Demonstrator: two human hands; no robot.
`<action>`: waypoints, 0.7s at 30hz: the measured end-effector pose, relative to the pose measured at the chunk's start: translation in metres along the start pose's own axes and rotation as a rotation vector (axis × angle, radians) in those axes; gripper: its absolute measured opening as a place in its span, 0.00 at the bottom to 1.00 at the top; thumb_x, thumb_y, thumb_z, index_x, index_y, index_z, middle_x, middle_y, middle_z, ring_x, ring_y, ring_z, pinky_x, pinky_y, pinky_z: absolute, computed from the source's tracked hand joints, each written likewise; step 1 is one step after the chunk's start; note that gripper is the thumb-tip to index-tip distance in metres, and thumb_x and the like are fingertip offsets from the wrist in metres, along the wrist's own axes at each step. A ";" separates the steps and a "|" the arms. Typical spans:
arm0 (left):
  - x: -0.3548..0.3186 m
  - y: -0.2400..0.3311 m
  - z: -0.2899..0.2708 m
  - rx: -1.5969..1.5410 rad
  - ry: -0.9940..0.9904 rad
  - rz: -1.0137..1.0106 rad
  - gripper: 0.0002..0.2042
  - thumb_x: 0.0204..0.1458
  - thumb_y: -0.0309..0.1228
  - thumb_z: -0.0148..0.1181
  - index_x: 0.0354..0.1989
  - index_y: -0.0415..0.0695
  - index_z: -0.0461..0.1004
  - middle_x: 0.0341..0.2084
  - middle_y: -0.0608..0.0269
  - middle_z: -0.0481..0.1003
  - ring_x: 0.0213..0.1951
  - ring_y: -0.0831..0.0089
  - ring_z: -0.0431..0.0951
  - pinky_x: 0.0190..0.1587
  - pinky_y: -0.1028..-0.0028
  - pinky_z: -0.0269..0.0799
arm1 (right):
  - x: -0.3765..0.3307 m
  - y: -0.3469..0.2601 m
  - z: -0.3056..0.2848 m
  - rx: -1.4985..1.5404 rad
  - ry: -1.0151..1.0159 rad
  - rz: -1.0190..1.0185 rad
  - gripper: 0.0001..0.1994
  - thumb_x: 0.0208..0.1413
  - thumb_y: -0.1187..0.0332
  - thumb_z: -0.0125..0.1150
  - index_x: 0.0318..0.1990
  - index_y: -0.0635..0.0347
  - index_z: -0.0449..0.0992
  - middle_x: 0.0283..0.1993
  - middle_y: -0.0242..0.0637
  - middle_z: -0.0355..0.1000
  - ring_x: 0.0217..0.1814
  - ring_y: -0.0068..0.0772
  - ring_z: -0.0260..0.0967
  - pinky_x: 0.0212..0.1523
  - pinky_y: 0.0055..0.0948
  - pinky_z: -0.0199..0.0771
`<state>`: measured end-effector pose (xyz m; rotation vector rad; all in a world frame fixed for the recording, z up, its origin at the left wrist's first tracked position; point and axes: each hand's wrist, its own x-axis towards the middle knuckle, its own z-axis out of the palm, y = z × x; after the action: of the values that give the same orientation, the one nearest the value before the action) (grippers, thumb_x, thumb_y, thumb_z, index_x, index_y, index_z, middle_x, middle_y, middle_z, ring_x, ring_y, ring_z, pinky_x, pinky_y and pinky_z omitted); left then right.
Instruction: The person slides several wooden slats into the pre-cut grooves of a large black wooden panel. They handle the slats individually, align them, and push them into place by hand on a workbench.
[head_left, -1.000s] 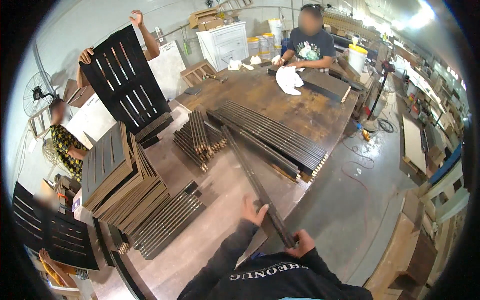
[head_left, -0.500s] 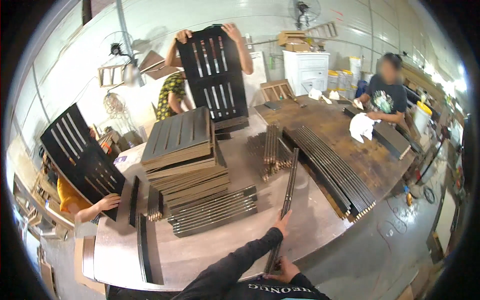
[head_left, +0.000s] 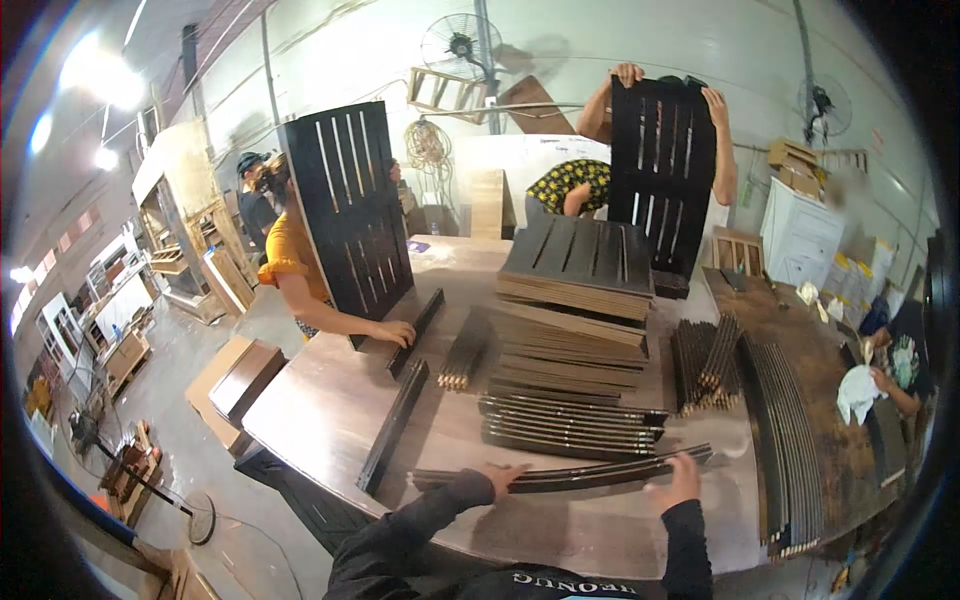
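Observation:
A few long dark wooden strips (head_left: 590,476) lie side by side across the near part of the table, pointing left to right. My left hand (head_left: 497,480) rests against them left of their middle, fingers stretched out. Close to their right end is my right hand (head_left: 680,482), its fingers spread and curved, with nothing gripped. Just beyond lies a row of dark strips (head_left: 570,428) stacked together. Behind that row rises a tall stack of dark slotted panels (head_left: 580,258) with brown edges.
One co-worker holds a slotted panel (head_left: 355,205) upright at left; another lifts a panel (head_left: 660,170) at the back. Single dark rails (head_left: 395,425) lie at left on the pale table (head_left: 310,400). More strips (head_left: 795,450) lie at right, where a person holds a white cloth (head_left: 858,393).
My view has swung left. The strips have turned from pointing away from me to lying crosswise on the table. Both hands have loosened from them, the right moving to their right end.

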<state>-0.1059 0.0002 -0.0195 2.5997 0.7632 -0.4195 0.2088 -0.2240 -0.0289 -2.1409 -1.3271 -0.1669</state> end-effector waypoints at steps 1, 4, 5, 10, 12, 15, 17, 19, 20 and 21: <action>-0.003 -0.030 0.019 0.137 0.253 0.030 0.35 0.41 0.39 0.59 0.60 0.56 0.52 0.42 0.53 0.71 0.43 0.55 0.71 0.44 0.61 0.65 | 0.010 0.015 0.001 0.018 0.106 0.069 0.31 0.29 0.62 0.70 0.46 0.59 0.65 0.55 0.49 0.58 0.58 0.51 0.54 0.56 0.43 0.56; -0.013 -0.047 0.032 0.191 0.673 0.025 0.27 0.40 0.41 0.60 0.53 0.56 0.63 0.35 0.58 0.71 0.38 0.59 0.71 0.42 0.63 0.64 | 0.014 0.068 0.011 0.078 0.255 0.516 0.34 0.31 0.62 0.69 0.51 0.58 0.62 0.56 0.49 0.56 0.59 0.49 0.53 0.56 0.40 0.57; -0.011 -0.037 0.026 0.160 0.736 0.053 0.26 0.39 0.41 0.61 0.50 0.55 0.66 0.34 0.59 0.70 0.37 0.60 0.71 0.40 0.63 0.65 | 0.003 0.118 0.034 -0.018 0.363 0.575 0.35 0.33 0.62 0.69 0.53 0.58 0.61 0.56 0.47 0.57 0.60 0.47 0.52 0.56 0.39 0.58; -0.004 -0.040 0.021 0.133 0.814 0.032 0.29 0.37 0.51 0.61 0.50 0.51 0.67 0.33 0.60 0.69 0.37 0.61 0.70 0.40 0.63 0.64 | -0.022 0.090 0.045 0.196 0.212 0.576 0.28 0.37 0.60 0.67 0.47 0.64 0.68 0.42 0.43 0.67 0.35 0.42 0.66 0.44 0.39 0.65; 0.007 -0.035 0.006 0.180 0.835 0.043 0.32 0.35 0.57 0.61 0.47 0.50 0.68 0.32 0.61 0.68 0.36 0.63 0.70 0.39 0.64 0.63 | -0.030 0.103 0.054 0.052 0.304 0.451 0.28 0.40 0.62 0.65 0.49 0.64 0.66 0.47 0.47 0.67 0.46 0.46 0.64 0.51 0.36 0.62; 0.016 -0.032 -0.005 0.134 0.812 0.041 0.29 0.34 0.52 0.64 0.42 0.46 0.69 0.28 0.60 0.67 0.34 0.61 0.69 0.40 0.63 0.63 | -0.023 0.085 0.048 0.296 0.410 0.501 0.39 0.41 0.63 0.65 0.61 0.62 0.51 0.53 0.47 0.64 0.55 0.47 0.59 0.57 0.37 0.56; 0.027 -0.034 0.001 0.125 0.841 0.036 0.29 0.31 0.53 0.65 0.37 0.44 0.70 0.30 0.59 0.69 0.36 0.60 0.70 0.40 0.63 0.63 | -0.021 0.068 0.033 0.130 0.323 0.678 0.39 0.41 0.61 0.65 0.62 0.57 0.51 0.53 0.44 0.65 0.55 0.45 0.59 0.56 0.37 0.56; 0.035 -0.037 0.004 0.087 0.817 0.006 0.29 0.30 0.54 0.66 0.35 0.44 0.70 0.31 0.58 0.70 0.36 0.60 0.70 0.40 0.63 0.64 | -0.016 0.050 0.016 0.127 0.280 0.721 0.38 0.42 0.59 0.64 0.61 0.58 0.53 0.52 0.44 0.65 0.55 0.44 0.59 0.56 0.36 0.56; 0.034 -0.028 -0.001 0.020 0.795 -0.020 0.30 0.28 0.55 0.67 0.34 0.43 0.70 0.30 0.58 0.70 0.36 0.60 0.70 0.39 0.63 0.64 | -0.017 0.046 0.012 0.136 0.304 0.726 0.37 0.42 0.58 0.64 0.60 0.58 0.55 0.52 0.44 0.66 0.55 0.43 0.60 0.56 0.36 0.56; 0.036 -0.036 0.006 0.050 0.839 -0.003 0.30 0.27 0.55 0.68 0.33 0.43 0.70 0.28 0.58 0.70 0.35 0.60 0.70 0.38 0.63 0.64 | -0.016 0.044 0.012 0.148 0.324 0.723 0.35 0.43 0.58 0.63 0.59 0.58 0.56 0.51 0.44 0.66 0.55 0.43 0.60 0.56 0.36 0.56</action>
<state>-0.0985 0.0418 -0.0489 2.7880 0.9997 0.7157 0.2360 -0.2432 -0.0635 -2.2061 -0.3305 -0.1053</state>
